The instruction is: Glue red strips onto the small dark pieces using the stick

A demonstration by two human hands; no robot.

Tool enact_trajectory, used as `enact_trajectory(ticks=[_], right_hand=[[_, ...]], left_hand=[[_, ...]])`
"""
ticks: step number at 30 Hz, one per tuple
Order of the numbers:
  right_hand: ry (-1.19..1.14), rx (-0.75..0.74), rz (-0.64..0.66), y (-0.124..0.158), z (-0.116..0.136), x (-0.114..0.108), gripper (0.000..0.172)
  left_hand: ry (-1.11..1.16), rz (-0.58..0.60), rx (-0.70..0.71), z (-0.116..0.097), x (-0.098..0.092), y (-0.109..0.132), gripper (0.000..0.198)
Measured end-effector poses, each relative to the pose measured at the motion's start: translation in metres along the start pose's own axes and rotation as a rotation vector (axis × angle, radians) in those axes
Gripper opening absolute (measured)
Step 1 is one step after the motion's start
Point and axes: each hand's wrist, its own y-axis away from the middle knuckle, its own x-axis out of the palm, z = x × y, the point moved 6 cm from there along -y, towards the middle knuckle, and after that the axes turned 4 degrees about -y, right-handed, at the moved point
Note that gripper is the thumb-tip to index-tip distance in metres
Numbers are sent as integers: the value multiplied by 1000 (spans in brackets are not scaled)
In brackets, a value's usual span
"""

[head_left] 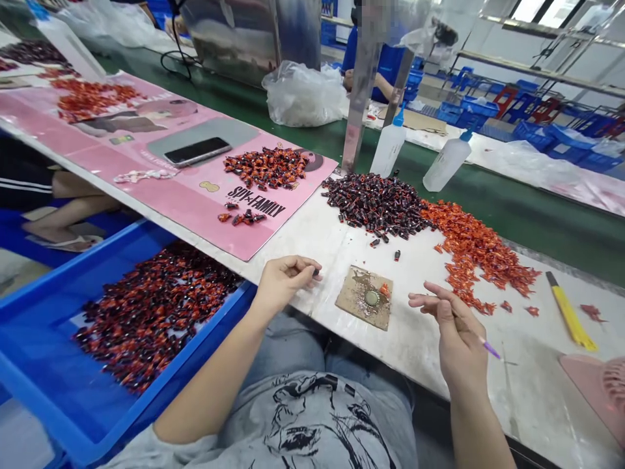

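Left hand (288, 279) pinched a small dark capsule-shaped piece (316, 270) over the white counter (312, 228) edge, 9 o'clock of the brown cardboard glue pad (356, 301). Right hand (452, 326), at the pad's 3 o'clock, gripped a thin purple-tipped stick (491, 350).

What is covered or cut off at the table

The left hand (286, 281) pinches a small dark piece (316, 271), almost fully covered by the fingers. The thin stick (490, 349) gripped in the right hand (453, 333) shows only its purple tip. The picture edges cut off the pink fan (598, 391) and the blue bin (43, 306).
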Motion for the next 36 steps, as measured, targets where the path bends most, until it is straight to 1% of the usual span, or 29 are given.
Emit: enact_trajectory(ticks=[3,6,8,11,13,16,19,26,30,33,36], right_hand=[[-67,-18,-51,2,-1,19,50],[-28,-52,-49,5,-3,40,52],[4,-75,-27,6,-6,50,53],[76,-123,9,6,-9,58,51],[130,-156,36,6,-10,61,49],[184,-192,67,6,-9,63,46],[201,-206,86,6,-8,65,44],[156,-192,129,12,-1,69,38],[84,-170,79,13,4,65,34],[14,-153,33,14,8,63,34],[-28,-172,-13,16,15,62,33]], left_hand=[[122,-109,-61,6,1,8,32],[193,-167,-93,4,4,18,31],[256,-167,-126,1,8,25,33],[459,-78,-252,1,21,35,38],[597,7,-345,1,31,41,44],[683,89,-433,2,41,49,38],[707,136,-474,3,45,54,35],[711,142,-499,2,37,62,33],[707,143,-522,0,38,67,30],[727,128,-539,-1,43,68,30],[740,125,-542,-3,48,68,30]])
